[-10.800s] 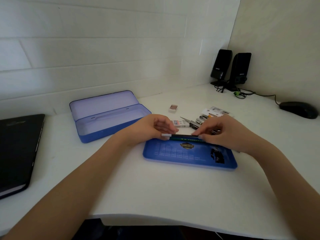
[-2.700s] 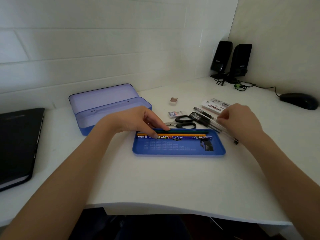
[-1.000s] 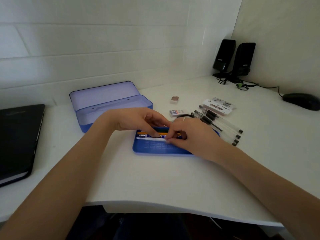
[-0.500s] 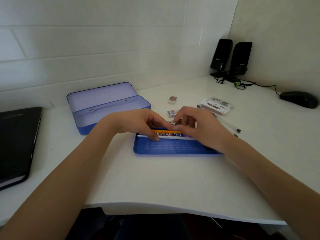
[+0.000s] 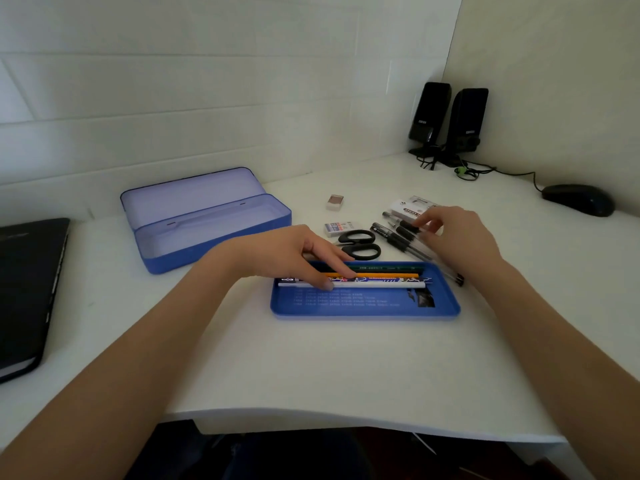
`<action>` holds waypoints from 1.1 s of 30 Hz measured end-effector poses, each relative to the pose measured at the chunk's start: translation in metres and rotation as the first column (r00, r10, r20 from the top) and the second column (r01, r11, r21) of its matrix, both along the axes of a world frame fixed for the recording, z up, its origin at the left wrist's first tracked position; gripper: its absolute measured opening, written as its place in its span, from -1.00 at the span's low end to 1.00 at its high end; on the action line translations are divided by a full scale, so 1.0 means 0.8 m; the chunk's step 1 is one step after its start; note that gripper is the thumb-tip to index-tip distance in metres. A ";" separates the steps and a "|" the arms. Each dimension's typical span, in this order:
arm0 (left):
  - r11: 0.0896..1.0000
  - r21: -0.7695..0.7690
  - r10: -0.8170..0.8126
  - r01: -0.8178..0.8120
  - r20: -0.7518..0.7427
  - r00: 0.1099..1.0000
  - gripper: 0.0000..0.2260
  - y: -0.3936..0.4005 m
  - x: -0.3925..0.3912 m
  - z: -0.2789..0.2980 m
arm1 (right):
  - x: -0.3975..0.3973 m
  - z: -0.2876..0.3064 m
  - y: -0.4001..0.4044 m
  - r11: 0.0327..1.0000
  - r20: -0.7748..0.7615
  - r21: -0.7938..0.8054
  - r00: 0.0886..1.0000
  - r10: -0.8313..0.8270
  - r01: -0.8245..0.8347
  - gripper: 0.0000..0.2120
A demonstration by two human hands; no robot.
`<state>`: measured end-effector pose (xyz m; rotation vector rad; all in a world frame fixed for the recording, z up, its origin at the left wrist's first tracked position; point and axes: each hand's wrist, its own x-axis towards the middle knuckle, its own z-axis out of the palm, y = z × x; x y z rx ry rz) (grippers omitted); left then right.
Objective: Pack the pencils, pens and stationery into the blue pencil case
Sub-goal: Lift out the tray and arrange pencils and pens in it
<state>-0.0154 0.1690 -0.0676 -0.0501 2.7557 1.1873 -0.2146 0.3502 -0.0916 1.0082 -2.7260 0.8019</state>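
Open blue pencil case (image 5: 207,220) at the far left of the counter (image 5: 311,368), with nothing visible inside, lid leaning back toward the wall. Nearer, in the middle, a shallow blue tray (image 5: 363,303) (probably the inner layer of the case) carrying four pencils (image 5: 367,278) in a row along its far side. Left hand (image 5: 291,254) flat and released, fingers pressing down on the left ends of the pencils, not closed around any. Right hand (image 5: 457,237) over the black pens (image 5: 398,237) just beyond the tray on the right, fingertips touching one pen; impossible to tell if already pinched or only touched. Scissors (image 5: 360,244), a small eraser (image 5: 337,228) and a white box (image 5: 412,209) near the pens; another small eraser (image 5: 335,201) farther back.

Risks from here, as a judgement: pens lying close together and round, so lifting one could roll the neighbours toward the right edge of the tray or away over the counter. Pencils also loose, so releasing the left hand too early could let them slide out of line. Tray not yet inside the case, so tilting it during the move could spill everything.
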 end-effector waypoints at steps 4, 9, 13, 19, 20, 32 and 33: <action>1.000 -0.013 0.016 -0.017 -0.059 0.998 -0.73 0.012 -0.006 -0.006 | -0.009 0.003 0.008 0.998 0.019 0.002 0.998 -0.067 0.067 -0.83; 0.999 -0.030 0.022 -0.025 -0.072 0.997 -0.74 0.023 -0.009 -0.006 | -0.004 0.003 0.006 0.999 0.040 -0.013 0.999 -0.030 0.031 -0.86; 0.997 -0.041 0.061 -0.066 -0.109 0.992 -0.74 0.023 -0.008 -0.008 | 0.008 0.008 0.003 0.998 0.020 -0.042 0.999 0.037 -0.036 -0.87; 0.992 -0.055 0.103 -0.113 -0.153 0.983 -0.71 0.024 -0.008 -0.008 | 0.016 0.006 -0.004 0.995 0.004 -0.008 0.995 0.104 -0.104 -0.86; 0.990 -0.056 0.115 -0.126 -0.173 0.978 -0.70 0.026 -0.008 -0.009 | 0.016 0.006 -0.004 0.995 0.004 -0.010 0.995 0.104 -0.104 -0.85; 0.993 -0.097 0.043 -0.063 -0.191 0.981 -0.78 0.033 -0.011 -0.013 | 0.013 0.006 -0.004 0.993 0.028 -0.035 0.993 0.115 -0.114 -0.85; 0.992 -0.110 0.040 -0.063 -0.198 0.979 -0.78 0.034 -0.012 -0.015 | 0.014 0.006 -0.004 0.993 0.027 -0.034 0.993 0.117 -0.117 -0.85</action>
